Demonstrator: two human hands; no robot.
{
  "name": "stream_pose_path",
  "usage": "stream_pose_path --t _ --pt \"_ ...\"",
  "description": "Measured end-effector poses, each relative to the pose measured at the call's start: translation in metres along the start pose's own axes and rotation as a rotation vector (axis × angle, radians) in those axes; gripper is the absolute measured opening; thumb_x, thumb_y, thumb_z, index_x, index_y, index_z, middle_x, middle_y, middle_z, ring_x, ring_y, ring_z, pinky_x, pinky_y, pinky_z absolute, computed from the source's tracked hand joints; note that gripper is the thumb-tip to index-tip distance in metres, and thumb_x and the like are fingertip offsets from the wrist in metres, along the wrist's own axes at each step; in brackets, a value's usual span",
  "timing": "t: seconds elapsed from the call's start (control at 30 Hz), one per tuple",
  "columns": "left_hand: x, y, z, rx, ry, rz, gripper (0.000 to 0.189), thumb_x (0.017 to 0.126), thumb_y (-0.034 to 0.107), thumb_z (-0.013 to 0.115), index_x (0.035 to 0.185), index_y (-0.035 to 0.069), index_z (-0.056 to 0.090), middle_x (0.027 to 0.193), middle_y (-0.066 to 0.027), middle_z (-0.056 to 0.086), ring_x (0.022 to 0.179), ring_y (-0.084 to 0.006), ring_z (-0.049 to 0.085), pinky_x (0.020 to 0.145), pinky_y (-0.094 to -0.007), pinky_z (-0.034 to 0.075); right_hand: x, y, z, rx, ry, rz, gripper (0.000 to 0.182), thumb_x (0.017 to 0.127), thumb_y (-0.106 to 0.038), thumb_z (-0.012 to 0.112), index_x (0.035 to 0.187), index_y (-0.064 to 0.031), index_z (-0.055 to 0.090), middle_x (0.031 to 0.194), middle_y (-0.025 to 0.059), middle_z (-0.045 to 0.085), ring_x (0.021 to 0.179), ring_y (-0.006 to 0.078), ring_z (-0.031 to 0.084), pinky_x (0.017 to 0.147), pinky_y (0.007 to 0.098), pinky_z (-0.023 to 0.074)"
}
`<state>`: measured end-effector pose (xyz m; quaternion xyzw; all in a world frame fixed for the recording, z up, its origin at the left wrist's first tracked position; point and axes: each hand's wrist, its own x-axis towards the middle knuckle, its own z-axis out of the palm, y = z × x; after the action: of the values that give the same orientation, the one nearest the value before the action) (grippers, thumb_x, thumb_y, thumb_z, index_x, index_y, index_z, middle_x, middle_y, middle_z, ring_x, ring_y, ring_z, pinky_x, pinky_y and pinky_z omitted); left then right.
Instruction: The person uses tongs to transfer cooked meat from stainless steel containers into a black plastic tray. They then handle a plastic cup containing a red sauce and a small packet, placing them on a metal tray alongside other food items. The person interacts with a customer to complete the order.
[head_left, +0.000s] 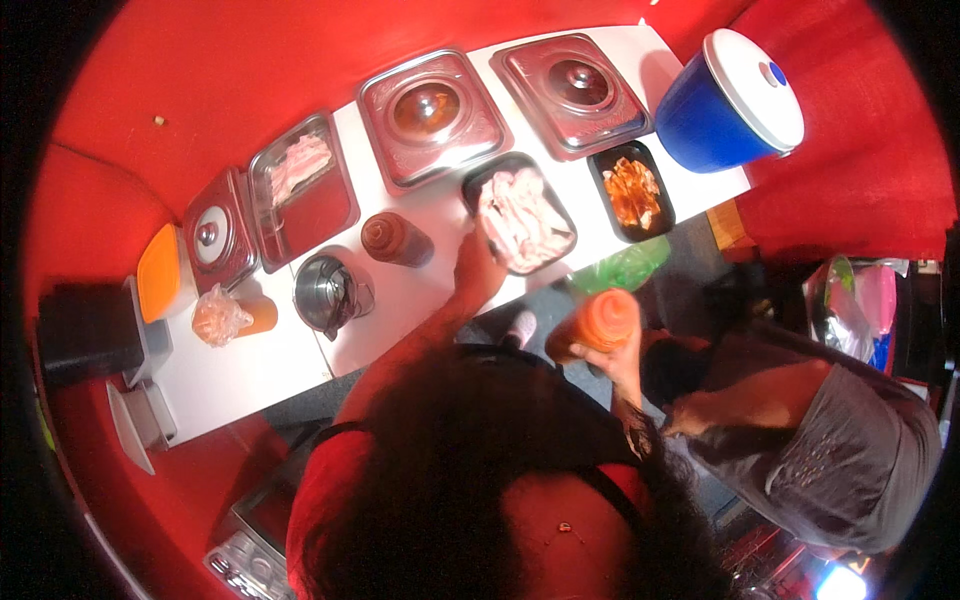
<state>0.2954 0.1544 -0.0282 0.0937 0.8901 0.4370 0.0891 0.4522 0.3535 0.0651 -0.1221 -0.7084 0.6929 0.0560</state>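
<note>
My left hand (480, 259) grips the left side of a black tray (568, 247) over the table; some of its fingers are hidden by the tray. Pale raw meat strips (523, 217) fill that tray. In my right hand (616, 364) is an orange squeeze bottle (606, 319), held in front of the table edge with its cap towards me. A second black tray (600, 174) with reddish sauced meat pieces (634, 193) lies to the right. Left of my left hand stands a dark sauce squeeze bottle (397, 240).
The white table (247, 390) also bears two covered steel pans (487, 127) (517, 56), an uncovered steel pan (315, 225) with meat, a steel pitcher (326, 289) and a blue lidded bucket (697, 112). A person (840, 442) bends close on my right, near a green plastic bag (626, 266).
</note>
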Motion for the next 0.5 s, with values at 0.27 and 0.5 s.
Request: stream_pose_path --t 0.27,0.5 --pt "-0.096 0.036 -0.06 -0.675 -0.126 0.244 0.078 0.067 0.02 0.079 0.13 0.002 0.038 0.127 -0.0152 0.047 0.12 -0.0248 0.045 0.102 -0.0385 0.035 0.036 -0.023 0.098 0.007 -0.362 -0.138 0.099 0.054 -0.013 0.087 0.132 -0.0001 0.028 0.128 0.0121 0.041 0.12 0.0222 0.042 0.102 0.0356 0.0326" --pt "-0.144 0.026 -0.165 -0.495 0.242 0.253 0.062 0.064 0.015 0.08 0.116 0.004 0.048 0.11 -0.0113 0.056 0.104 -0.0211 0.054 0.092 -0.0382 0.043 0.052 0.019 0.124 -0.07 -0.352 -0.368 0.075 0.079 -0.016 0.067 0.139 -0.0015 0.024 0.139 0.017 0.032 0.129 0.0267 0.032 0.107 0.0396 0.0246"
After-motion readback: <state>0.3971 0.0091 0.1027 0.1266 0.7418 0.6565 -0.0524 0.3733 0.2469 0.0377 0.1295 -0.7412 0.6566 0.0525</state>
